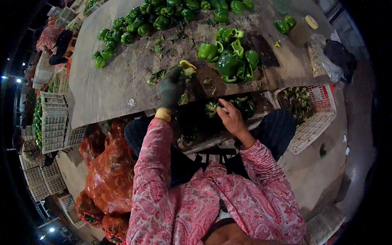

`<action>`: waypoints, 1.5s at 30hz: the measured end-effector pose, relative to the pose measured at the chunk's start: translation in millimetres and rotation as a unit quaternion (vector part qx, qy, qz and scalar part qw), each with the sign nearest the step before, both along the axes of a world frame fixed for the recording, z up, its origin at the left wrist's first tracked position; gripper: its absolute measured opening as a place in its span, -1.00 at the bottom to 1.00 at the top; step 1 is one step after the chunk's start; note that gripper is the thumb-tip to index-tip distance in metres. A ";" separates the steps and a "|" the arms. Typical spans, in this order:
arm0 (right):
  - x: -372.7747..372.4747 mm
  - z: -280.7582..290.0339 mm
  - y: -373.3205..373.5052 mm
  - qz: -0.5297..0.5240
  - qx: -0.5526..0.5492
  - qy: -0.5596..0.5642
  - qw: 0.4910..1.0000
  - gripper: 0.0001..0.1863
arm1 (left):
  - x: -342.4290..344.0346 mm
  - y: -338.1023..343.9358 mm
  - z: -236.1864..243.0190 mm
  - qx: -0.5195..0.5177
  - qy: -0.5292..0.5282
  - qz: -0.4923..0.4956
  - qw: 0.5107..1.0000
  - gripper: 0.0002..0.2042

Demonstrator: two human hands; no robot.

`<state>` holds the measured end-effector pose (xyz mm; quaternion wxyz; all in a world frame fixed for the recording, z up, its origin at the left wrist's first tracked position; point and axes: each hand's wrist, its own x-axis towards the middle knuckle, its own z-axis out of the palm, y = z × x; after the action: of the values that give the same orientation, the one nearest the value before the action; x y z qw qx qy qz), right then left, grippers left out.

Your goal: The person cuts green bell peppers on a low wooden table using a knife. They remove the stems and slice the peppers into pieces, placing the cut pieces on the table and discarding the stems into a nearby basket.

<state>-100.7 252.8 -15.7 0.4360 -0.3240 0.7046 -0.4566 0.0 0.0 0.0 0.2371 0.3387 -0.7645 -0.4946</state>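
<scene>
My left hand [172,87], in a dark glove with a yellow cuff, is over the table near its front edge. Its fingers are smeared, and a pale yellow piece [187,68] shows at their tips. Below the table edge, my bare right hand [232,118] has its fingers bent together. A pale green pepper scrap [211,109] shows by its fingertips; whether it is gripped is unclear. Under that hand, a tray [212,142] in shadow contains dark green pieces. On the table, right of my left hand, lies a cluster of cut green peppers [229,65].
Whole green peppers [163,12] are heaped along the table's [110,87] far side. Beside my right knee stands a red and white basket [322,116] of trimmings. Red mesh sacks [112,175] lie by my left leg. Plastic crates [54,122] are stacked at far left.
</scene>
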 end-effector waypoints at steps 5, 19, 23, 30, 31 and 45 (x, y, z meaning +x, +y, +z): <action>14.4 7.3 -7.1 -0.006 -0.032 -0.005 0.999 -0.40 | -31.3 -26.2 -1.6 -0.295 -0.402 -0.020 0.867 -0.57; 27.4 12.6 -15.3 -0.077 -0.088 -0.268 0.956 -0.31 | 43.7 129.0 -15.0 0.003 0.010 -0.181 0.983 -0.62; 41.3 -3.5 -2.5 -0.082 -0.100 -0.187 0.974 -0.41 | 52.2 132.6 11.1 0.090 -0.029 -0.277 0.956 -0.69; 56.8 0.1 4.7 -0.105 -0.119 -0.135 0.978 -0.53 | 65.7 126.2 21.5 0.208 -0.027 -0.322 0.923 -0.72; 56.0 5.2 5.5 -0.100 -0.115 -0.131 0.980 -0.53 | 66.3 124.9 21.2 0.242 -0.019 -0.319 0.916 -0.72; 12.8 10.9 6.7 -0.179 0.009 -0.399 0.899 -0.13 | 64.3 117.9 40.5 0.390 0.103 -0.051 0.914 -0.72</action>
<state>-88.0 259.5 -4.7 0.5946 0.0210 0.5214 -0.6117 64.3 117.9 40.5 0.1382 0.3122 -0.4984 -0.7969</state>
